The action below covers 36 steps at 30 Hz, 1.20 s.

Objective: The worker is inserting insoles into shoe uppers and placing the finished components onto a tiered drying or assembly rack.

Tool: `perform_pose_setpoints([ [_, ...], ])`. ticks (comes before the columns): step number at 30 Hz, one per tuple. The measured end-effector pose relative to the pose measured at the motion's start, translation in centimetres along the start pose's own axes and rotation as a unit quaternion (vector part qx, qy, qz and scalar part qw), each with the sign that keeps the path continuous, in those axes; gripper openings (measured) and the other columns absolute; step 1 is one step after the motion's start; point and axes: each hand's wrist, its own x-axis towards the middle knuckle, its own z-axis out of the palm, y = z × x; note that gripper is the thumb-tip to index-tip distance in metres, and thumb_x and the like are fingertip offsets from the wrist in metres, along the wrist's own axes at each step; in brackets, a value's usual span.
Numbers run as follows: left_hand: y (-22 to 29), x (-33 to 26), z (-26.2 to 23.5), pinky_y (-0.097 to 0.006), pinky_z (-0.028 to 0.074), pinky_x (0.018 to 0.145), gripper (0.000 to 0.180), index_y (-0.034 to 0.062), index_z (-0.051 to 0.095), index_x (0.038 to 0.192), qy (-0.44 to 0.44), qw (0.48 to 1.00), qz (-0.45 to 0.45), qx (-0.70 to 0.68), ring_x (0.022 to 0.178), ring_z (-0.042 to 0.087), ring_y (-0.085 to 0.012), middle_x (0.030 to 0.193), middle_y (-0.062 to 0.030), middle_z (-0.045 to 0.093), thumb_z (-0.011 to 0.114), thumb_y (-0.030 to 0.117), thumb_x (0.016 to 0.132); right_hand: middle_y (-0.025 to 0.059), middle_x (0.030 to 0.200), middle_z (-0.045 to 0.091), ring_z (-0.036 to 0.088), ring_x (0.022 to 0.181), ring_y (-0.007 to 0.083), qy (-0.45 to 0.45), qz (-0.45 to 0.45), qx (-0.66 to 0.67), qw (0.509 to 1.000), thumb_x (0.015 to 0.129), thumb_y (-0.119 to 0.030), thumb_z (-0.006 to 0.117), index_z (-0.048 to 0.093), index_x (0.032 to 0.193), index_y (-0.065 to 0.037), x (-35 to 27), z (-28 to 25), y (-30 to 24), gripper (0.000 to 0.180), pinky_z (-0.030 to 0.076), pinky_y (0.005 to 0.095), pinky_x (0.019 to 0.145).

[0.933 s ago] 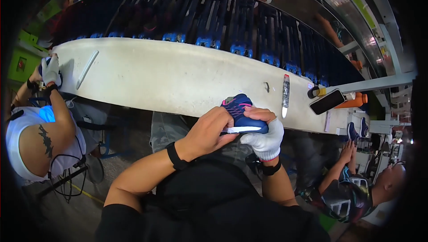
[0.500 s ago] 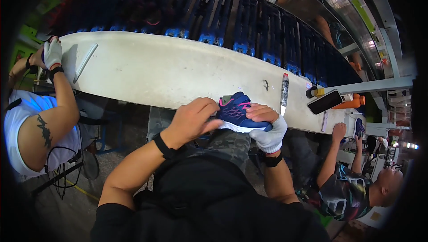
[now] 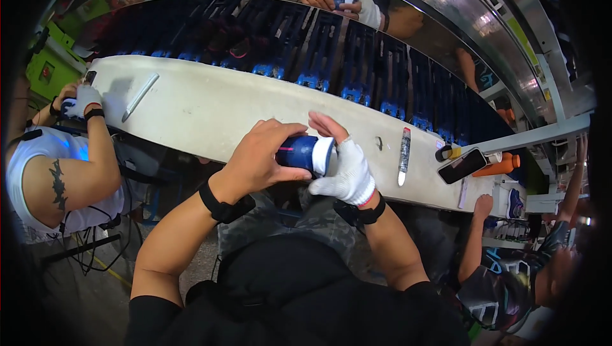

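The small navy shoe (image 3: 298, 154) is up in the air over the near long edge of the desk (image 3: 210, 105), about midway along it, right in front of the person's chest. The bare left hand (image 3: 255, 158) has it: the fingers (image 3: 274, 130) lie along the top, the thumb runs underneath, and they are clamped on the dark upper between them. A pink line shows on the bit of upper left uncovered, and a broad white band of sole faces the other hand.

That right hand (image 3: 344, 169), in a white glove with bare fingertips, stands just beside the white band, fingers well apart from the thumb and cupped around that end. I can't tell whether the palm touches the sole. Nor can I make out which end is the toe: the left hand hides much of the shoe, and the opening is out of my sight.

Along the desk, a pen-like tool (image 3: 405, 155) with a red end lies to the right, a small dark curl (image 3: 378, 143) beside it. Farther toward the right end there's a phone (image 3: 461, 166) with an orange bottle (image 3: 500, 165) partly behind it. A white stick (image 3: 140, 97) lies near the left end. The blue racks (image 3: 360, 72) past the far edge sink into shadow, and the neighbour's gloved hand (image 3: 86, 99) at the left end covers most of what it holds.
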Motion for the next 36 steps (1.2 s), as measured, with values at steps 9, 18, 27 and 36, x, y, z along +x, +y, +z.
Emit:
perform_pose_setpoints([
  [9, -1.0, 1.9, 0.2, -0.047, 0.059, 0.09, 0.072, 0.0028, 0.066, 0.124, -0.069, 0.988, -0.132, -0.03, 0.102, 0.075, -0.0446, 0.105, -0.0234, 0.078, 0.101, 0.042, 0.074, 0.0149, 0.126, 0.068, 0.063, 0.114, 0.0209, 0.268, -0.021, 0.199, 0.942, 0.111, -0.02, 0.056, 0.058, 0.129, -0.001, 1.8, 4.5, 3.9, 0.026, 0.05, 0.0377, 0.107],
  [18, -0.5, 5.4, 0.1, -0.049, 0.061, 0.084, 0.076, -0.0013, 0.061, 0.12, -0.147, 0.979, -0.135, 0.046, 0.094, 0.077, -0.0455, 0.096, -0.0253, 0.078, 0.101, 0.043, 0.073, 0.0049, 0.114, 0.057, 0.055, 0.096, 0.0121, 0.168, 0.087, 0.076, 0.979, 0.121, -0.036, 0.044, 0.052, 0.135, -0.009, 2.3, 2.0, 1.9, 0.032, 0.05, 0.0296, 0.087],
  [27, 3.7, 7.4, 4.2, -0.047, 0.061, 0.078, 0.062, 0.0033, 0.064, 0.113, -0.1, 0.985, 0.054, 0.132, 0.09, 0.076, -0.0364, 0.095, -0.0147, 0.074, 0.097, 0.038, 0.075, 0.0175, 0.156, 0.056, 0.052, 0.147, 0.0267, 0.22, 0.121, 0.269, 0.93, 0.121, -0.046, 0.039, 0.045, 0.162, -0.001, -0.4, -0.8, 1.0, 0.061, 0.039, 0.0401, 0.126],
  [36, 4.2, 5.2, 0.8, -0.048, 0.061, 0.083, 0.07, 0.0072, 0.063, 0.128, -0.169, 0.971, 0.072, 0.154, 0.101, 0.075, -0.0362, 0.117, -0.0151, 0.07, 0.098, 0.033, 0.074, 0.025, 0.162, 0.057, 0.063, 0.142, 0.0389, 0.102, 0.079, -0.036, 0.991, 0.109, -0.038, 0.059, 0.04, 0.167, 0.004, -3.7, -0.7, -2.4, 0.074, 0.047, 0.0442, 0.12],
])
